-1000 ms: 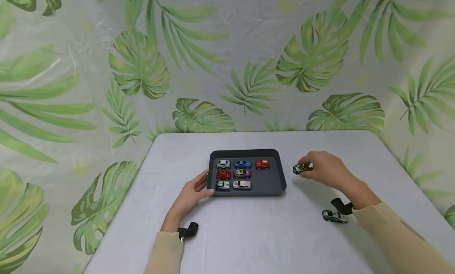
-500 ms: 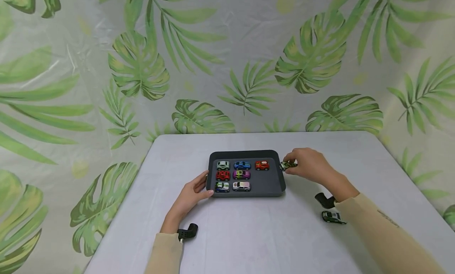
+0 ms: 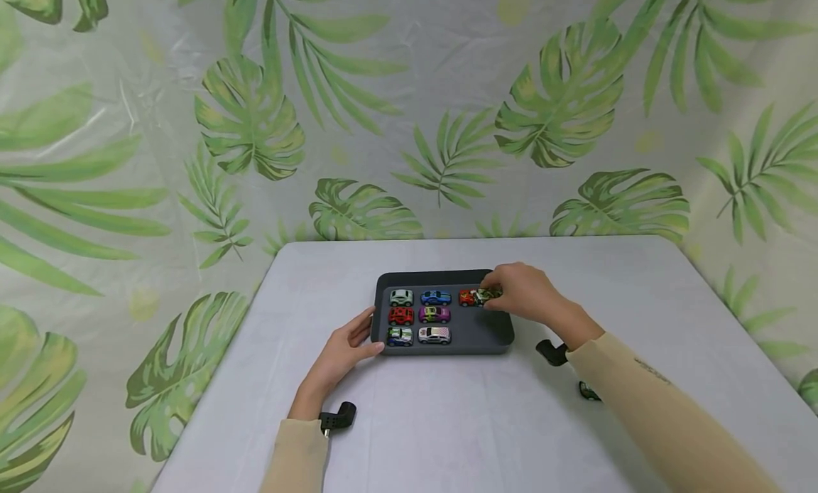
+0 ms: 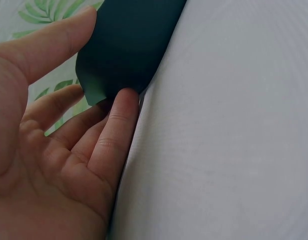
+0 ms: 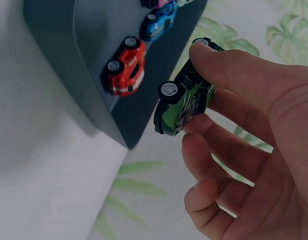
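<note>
A dark grey rectangular tray [image 3: 473, 340] lies on the white-covered table. Inside, several small toy cars stand in rows at its left and middle. My left hand [image 3: 341, 349] touches the tray's left front corner, thumb at the front rim and fingers along the outer left wall. In the left wrist view those fingers [image 4: 118, 130] look nearly straight. Pinched between thumb and fingers of my right hand [image 3: 527, 294] is a green camouflage toy car [image 5: 186, 97]. It hangs over the tray's right part, beside the red toy car [image 3: 467, 298], partly hidden by my fingertips.
Another green toy car [image 3: 589, 391] sits on the table, mostly behind my right sleeve [image 3: 664, 401]. Within the tray are a blue toy car [image 3: 436, 298] and a purple one [image 3: 434, 315]. Behind the table [image 3: 447, 422] hangs a leaf-patterned sheet [image 3: 447, 88].
My right hand has carried the camouflage toy car leftward from beside the tray to above its right part. The sleeve now covers more of the car on the table. My left hand has stayed put.
</note>
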The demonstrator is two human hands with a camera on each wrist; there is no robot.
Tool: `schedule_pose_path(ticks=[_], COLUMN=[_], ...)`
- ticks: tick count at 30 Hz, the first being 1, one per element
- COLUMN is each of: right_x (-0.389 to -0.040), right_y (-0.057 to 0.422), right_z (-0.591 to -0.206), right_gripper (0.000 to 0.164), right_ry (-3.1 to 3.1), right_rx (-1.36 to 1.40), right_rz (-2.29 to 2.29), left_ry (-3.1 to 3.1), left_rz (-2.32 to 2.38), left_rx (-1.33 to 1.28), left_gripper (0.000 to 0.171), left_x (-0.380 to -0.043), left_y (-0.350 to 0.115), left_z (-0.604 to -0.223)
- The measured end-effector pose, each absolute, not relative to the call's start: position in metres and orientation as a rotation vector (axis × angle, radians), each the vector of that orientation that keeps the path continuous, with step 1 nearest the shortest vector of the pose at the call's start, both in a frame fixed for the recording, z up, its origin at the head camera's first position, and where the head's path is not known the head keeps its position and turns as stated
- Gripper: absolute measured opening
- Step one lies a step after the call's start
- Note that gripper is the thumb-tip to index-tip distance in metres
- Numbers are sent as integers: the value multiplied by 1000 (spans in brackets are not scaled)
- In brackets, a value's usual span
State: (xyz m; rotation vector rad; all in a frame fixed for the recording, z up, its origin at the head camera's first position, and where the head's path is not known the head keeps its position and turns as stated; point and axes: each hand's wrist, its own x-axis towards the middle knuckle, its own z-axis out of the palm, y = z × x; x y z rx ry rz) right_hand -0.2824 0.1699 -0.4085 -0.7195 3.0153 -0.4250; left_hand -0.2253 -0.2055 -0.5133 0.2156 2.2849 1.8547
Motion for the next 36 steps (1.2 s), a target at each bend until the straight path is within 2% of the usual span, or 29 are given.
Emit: schedule_pose_path(ticks=[16, 29, 36], right_x=[-296, -299, -299], right_y=[140, 134, 136], right_z=[-426, -441, -450], right_gripper=[31, 33, 27], right_ry=[2986, 2975, 2971], right_rx=[-756, -770, -794], right_rz=[-283, -234, -199], left_ry=[2285, 2279, 2288], left_rz=[1834, 1867, 1848], left_rx=[188, 197, 188], left_gripper=[83, 82, 82], left_x=[-228, -225, -223], left_y=[-206, -206, -204], left_z=[-512, -512, -510])
